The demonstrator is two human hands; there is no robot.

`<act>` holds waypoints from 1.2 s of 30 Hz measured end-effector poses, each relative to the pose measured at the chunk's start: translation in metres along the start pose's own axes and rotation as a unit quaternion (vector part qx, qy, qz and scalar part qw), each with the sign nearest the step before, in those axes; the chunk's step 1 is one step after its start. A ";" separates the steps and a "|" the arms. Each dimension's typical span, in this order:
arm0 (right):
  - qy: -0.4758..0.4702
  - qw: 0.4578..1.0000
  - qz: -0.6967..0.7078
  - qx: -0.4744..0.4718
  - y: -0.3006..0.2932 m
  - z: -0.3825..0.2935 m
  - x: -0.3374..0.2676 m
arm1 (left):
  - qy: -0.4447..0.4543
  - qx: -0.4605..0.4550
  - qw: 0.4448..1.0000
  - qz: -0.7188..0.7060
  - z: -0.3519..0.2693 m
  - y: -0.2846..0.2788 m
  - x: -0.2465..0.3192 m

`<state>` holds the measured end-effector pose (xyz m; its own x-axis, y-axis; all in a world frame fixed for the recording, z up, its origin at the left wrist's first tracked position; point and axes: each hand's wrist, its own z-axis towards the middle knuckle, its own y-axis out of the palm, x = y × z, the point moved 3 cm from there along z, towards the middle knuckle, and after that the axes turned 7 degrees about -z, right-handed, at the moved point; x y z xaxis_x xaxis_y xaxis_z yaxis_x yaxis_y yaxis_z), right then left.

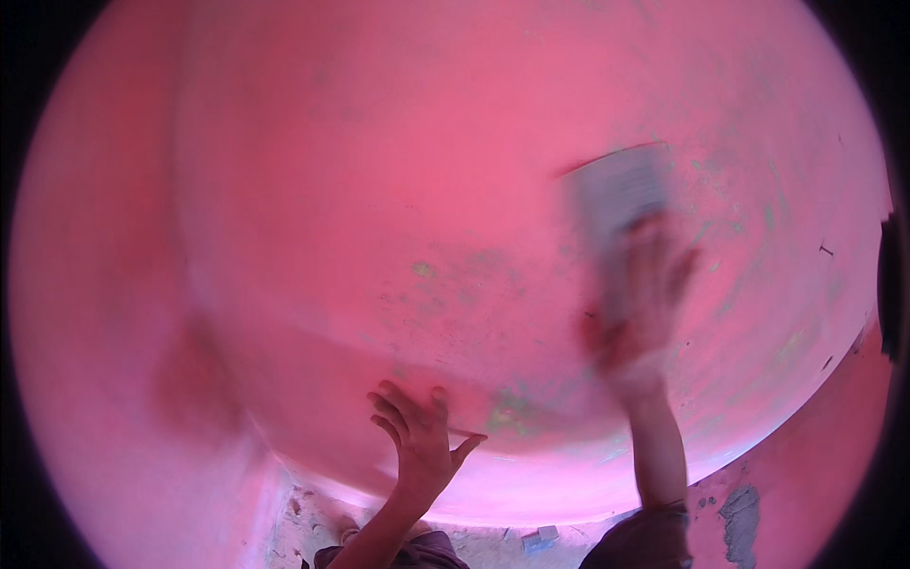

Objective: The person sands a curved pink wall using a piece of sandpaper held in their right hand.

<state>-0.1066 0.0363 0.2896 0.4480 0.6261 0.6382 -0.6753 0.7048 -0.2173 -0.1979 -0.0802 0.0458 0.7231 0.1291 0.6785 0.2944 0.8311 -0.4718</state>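
Note:
A large pink wall (320, 178) with scuffed greenish and grey patches fills most of the view. My right hand (640, 306), blurred, is against a flat grey rectangular pad or block (622, 192) that lies on the wall, right of centre. The pad's exact kind is too blurred to tell, and part of it is hidden by the hand. Lower and to the left, my left hand (426, 434) rests on the wall with its fingers spread and holds nothing.
A nail (825, 250) sticks out of the wall at the right. Another wall surface (92, 284) meets it along a corner at the left. Below, the dusty floor (483, 548) bears a small bluish piece (540, 540). A dark object (889, 284) stands at the right rim.

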 end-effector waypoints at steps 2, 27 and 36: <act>-0.202 0.973 0.020 -0.111 0.004 -0.007 -0.018 | 0.007 0.009 1.000 0.003 0.000 -0.001 0.000; -0.086 0.995 0.005 -0.041 -0.009 0.027 0.012 | 0.019 0.010 1.000 0.014 0.001 -0.003 0.001; -0.299 0.949 0.043 -0.089 -0.003 0.019 -0.028 | 0.015 0.010 1.000 0.002 -0.002 0.003 -0.005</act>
<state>-0.1284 0.0100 0.2864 -0.0529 0.4196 0.9062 -0.5612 0.7381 -0.3745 -0.1995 -0.0792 0.0402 0.7421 0.1162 0.6601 0.2799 0.8411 -0.4628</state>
